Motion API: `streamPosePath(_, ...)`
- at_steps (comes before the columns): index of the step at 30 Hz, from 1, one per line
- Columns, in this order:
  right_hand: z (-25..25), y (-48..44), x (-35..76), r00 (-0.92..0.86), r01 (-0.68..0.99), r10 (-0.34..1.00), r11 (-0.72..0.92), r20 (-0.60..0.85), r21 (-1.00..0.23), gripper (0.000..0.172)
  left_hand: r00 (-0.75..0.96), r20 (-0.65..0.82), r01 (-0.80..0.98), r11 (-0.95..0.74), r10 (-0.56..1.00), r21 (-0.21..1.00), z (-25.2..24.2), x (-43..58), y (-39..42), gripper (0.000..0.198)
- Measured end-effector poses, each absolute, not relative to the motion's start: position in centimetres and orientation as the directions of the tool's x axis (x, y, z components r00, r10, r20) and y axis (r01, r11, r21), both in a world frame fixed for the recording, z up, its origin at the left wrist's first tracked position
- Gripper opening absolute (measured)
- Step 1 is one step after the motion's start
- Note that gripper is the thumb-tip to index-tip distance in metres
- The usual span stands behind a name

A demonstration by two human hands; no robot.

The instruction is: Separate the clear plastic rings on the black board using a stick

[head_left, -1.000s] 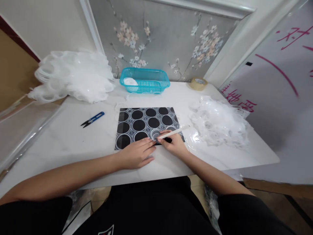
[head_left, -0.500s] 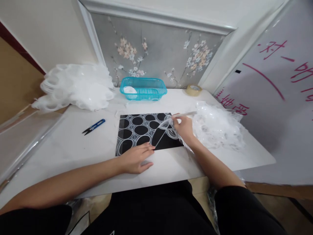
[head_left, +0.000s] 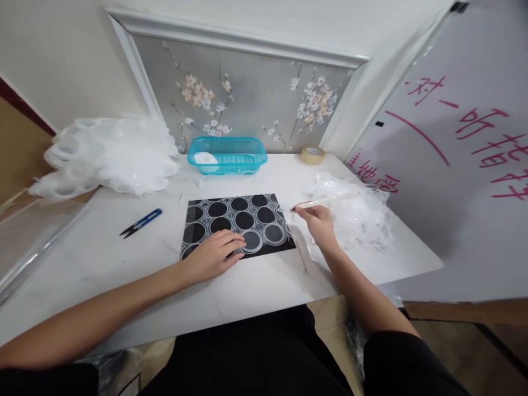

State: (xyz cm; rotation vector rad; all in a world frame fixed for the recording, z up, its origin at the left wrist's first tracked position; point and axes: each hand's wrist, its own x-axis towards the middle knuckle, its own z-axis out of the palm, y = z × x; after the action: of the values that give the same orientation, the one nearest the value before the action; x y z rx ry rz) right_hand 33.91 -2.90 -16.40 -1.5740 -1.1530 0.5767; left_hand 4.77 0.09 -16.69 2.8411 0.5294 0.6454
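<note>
Left hand (head_left: 216, 254) extended, nothing visibly gripped, resting on black ring-patterned sheet (head_left: 245, 221) near front edge of table (head_left: 256, 291); sheet likely light, slick; best held by corners; right hand's (head_left: 318, 221) grip pinching slim pale stick (head_left: 325, 201).

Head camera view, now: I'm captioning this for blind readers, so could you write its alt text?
A person's left hand lies over a circle-patterned black sheet, while the right hand pinches a slim stick beside a pile of clear plastic. Blue snips, a blue basket and a tape roll share the white table.
</note>
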Motion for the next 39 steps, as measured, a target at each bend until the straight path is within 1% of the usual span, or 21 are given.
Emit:
streamPosePath(4, -15.3, -2.6, 35.5, 0.456, 0.207, 0.877, 0.060, 0.150, -0.977, 0.024, 0.871, 0.316, 0.328, -0.925, 0.375, 0.193, -16.5, 5.6, 1.5, 0.026)
streamPosePath(6, -14.7, -2.6, 36.5, 0.486, 0.221, 0.859, 0.059, 0.163, -0.973, 0.025, 0.894, 0.249, 0.332, -0.924, 0.372, 0.189, -16.5, 6.2, 2.0, 0.027)
streamPosePath(7, -14.3, -2.6, 37.1, 0.512, 0.280, 0.838, 0.044, 0.189, -0.959, 0.026, 0.905, 0.219, 0.328, -0.925, 0.365, 0.191, -16.5, 6.4, 2.1, 0.026)
streamPosePath(8, -14.0, -2.7, 37.7, 0.537, 0.375, 0.811, 0.019, 0.233, -0.927, 0.026, 0.914, 0.194, 0.320, -0.927, 0.356, 0.194, -16.4, 6.6, 2.3, 0.026)
streamPosePath(10, -13.6, -2.7, 38.6, 0.545, 0.594, 0.756, -0.041, 0.363, -0.804, 0.023, 0.925, 0.174, 0.303, -0.932, 0.338, 0.200, -16.4, 7.0, 2.5, 0.025)
streamPosePath(11, -13.5, -2.7, 38.7, 0.528, 0.671, 0.742, -0.065, 0.413, -0.739, 0.022, 0.929, 0.172, 0.293, -0.935, 0.328, 0.200, -16.4, 7.0, 2.5, 0.024)
streamPosePath(12, -13.4, -2.7, 38.6, 0.506, 0.706, 0.748, -0.075, 0.429, -0.704, 0.021, 0.933, 0.171, 0.283, -0.938, 0.318, 0.198, -16.3, 7.1, 2.5, 0.024)
streamPosePath(13, -13.5, -2.7, 38.2, 0.484, 0.707, 0.773, -0.068, 0.410, -0.704, 0.022, 0.936, 0.171, 0.273, -0.942, 0.306, 0.193, -16.3, 7.1, 2.5, 0.025)
streamPosePath(15, -13.8, -2.6, 36.6, 0.423, 0.648, 0.850, -0.042, 0.314, -0.760, 0.025, 0.945, 0.174, 0.247, -0.954, 0.276, 0.172, -16.3, 7.0, 2.5, 0.026)
streamPosePath(18, -14.5, -2.4, 33.1, 0.255, 0.516, 0.949, 0.026, 0.183, -0.856, 0.031, 0.957, 0.188, 0.204, -0.973, 0.222, 0.110, -16.3, 6.8, 2.7, 0.025)
streamPosePath(20, -15.0, -2.3, 30.8, 0.134, 0.373, 0.984, 0.058, 0.116, -0.926, 0.030, 0.966, 0.195, 0.161, -0.986, 0.167, 0.049, -16.3, 6.7, 2.8, 0.024)
streamPosePath(22, -15.7, -2.3, 28.9, 0.010, 0.218, 0.999, 0.048, 0.052, -0.975, 0.027, 0.977, 0.192, 0.104, -0.994, 0.097, -0.024, -16.3, 6.5, 2.8, 0.025)
streamPosePath(24, -16.6, -2.5, 27.7, -0.067, 0.140, 0.998, 0.025, 0.016, -0.990, 0.026, 0.982, 0.184, 0.052, -0.994, 0.034, -0.097, -16.3, 6.4, 2.7, 0.028)
streamPosePath(26, -17.6, -2.8, 27.0, -0.084, 0.128, 0.996, 0.016, 0.005, -0.992, 0.026, 0.983, 0.182, 0.030, -0.986, 0.000, -0.162, -16.2, 6.4, 2.3, 0.029)
streamPosePath(31, -18.9, -3.8, 26.7, -0.041, 0.219, 0.999, 0.034, 0.026, -0.975, 0.023, 0.981, 0.185, 0.000, -0.963, -0.051, -0.268, -16.0, 6.5, 1.6, 0.029)
streamPosePath(35, -19.2, -4.0, 26.7, -0.068, 0.309, 0.996, 0.074, 0.056, -0.948, 0.017, 0.954, 0.252, -0.048, -0.915, -0.160, -0.401, -15.7, 6.3, 1.8, 0.025)
streamPosePath(39, -19.2, -4.1, 26.6, -0.084, 0.348, 0.994, 0.099, 0.074, -0.932, 0.017, 0.934, 0.289, -0.075, -0.904, -0.211, -0.420, -15.6, 6.1, 2.1, 0.022)
